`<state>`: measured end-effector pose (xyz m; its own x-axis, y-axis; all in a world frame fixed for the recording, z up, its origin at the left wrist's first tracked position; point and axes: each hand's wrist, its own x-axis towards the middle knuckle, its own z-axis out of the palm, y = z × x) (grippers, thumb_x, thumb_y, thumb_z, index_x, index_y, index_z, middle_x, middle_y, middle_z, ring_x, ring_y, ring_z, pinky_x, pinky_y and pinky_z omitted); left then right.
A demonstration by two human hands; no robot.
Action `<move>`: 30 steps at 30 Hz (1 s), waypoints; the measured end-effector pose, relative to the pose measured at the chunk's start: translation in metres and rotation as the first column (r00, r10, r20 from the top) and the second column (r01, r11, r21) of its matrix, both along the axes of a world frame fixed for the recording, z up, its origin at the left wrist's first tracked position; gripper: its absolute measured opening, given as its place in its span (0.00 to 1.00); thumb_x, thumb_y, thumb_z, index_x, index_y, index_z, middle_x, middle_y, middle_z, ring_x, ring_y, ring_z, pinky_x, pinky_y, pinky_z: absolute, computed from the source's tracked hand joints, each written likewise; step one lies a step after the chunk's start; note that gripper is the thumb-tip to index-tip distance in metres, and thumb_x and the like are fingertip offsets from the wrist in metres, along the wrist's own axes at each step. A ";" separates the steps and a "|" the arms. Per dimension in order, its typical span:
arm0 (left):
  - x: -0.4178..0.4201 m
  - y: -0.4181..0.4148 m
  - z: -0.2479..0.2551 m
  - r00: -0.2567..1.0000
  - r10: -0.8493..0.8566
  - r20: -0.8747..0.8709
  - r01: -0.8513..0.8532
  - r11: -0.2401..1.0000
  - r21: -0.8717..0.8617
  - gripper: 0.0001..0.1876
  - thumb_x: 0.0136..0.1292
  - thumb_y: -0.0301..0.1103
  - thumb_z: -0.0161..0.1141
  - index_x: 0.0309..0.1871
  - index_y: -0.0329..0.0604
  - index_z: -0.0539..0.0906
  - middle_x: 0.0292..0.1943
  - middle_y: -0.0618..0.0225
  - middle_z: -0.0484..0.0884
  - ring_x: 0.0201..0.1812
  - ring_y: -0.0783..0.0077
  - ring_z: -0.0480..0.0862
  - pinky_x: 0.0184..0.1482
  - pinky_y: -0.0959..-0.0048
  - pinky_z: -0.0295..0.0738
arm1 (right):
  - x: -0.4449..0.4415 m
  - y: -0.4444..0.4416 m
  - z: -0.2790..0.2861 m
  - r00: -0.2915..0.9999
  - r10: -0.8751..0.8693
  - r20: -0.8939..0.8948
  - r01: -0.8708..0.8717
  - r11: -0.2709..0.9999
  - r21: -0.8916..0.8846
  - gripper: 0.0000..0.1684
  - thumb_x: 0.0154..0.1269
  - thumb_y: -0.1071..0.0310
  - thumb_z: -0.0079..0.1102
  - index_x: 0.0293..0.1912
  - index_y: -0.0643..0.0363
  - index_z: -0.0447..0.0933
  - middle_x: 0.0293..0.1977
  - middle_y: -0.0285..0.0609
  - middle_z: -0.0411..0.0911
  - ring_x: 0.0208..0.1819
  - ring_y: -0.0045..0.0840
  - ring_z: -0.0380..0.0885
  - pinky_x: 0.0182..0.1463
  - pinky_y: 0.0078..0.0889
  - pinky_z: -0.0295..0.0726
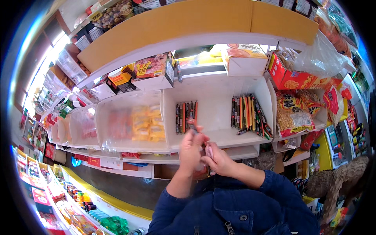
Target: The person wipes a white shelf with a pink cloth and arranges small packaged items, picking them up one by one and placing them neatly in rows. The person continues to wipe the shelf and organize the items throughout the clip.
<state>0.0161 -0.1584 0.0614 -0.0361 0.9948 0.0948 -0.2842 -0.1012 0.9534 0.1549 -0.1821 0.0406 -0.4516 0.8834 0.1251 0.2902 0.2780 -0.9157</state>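
Both hands are together before my chest, over the near edge of a white plastic shelf bin. My left hand is around some slim wrapped snack sticks, blurred, with their ends showing past the fingers. Touching or close beside it, my right hand has bent fingers around something pinkish that I cannot make out. A row of upright dark and red wrapped sticks lies at the bin's left, just beyond my left hand. A larger, partly slanted group of wrapped sticks lies at its right.
A bin with yellow snack packets adjoins on the left. Bags of yellow snacks and a red carton are at the right. An overhead shelf with a tan front spans the top. Bottles stand on shelving at lower left.
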 end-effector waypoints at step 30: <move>-0.040 0.036 -0.025 0.991 -0.041 -0.126 0.035 0.998 -0.054 0.24 0.66 0.22 0.46 0.67 0.38 0.61 0.40 0.66 0.65 0.29 0.78 0.73 0.30 0.78 0.76 | 0.039 0.253 0.001 0.482 -0.804 0.348 -0.152 0.314 0.937 0.27 0.60 0.68 0.47 0.59 0.66 0.65 0.58 0.53 0.67 0.63 0.42 0.64 0.67 0.44 0.62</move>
<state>-0.0242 -0.1225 0.0363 0.0110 0.9989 0.0452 -0.1628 -0.0428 0.9857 0.1934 0.0706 0.0416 -0.4597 0.5779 0.6744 0.8879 0.3160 0.3344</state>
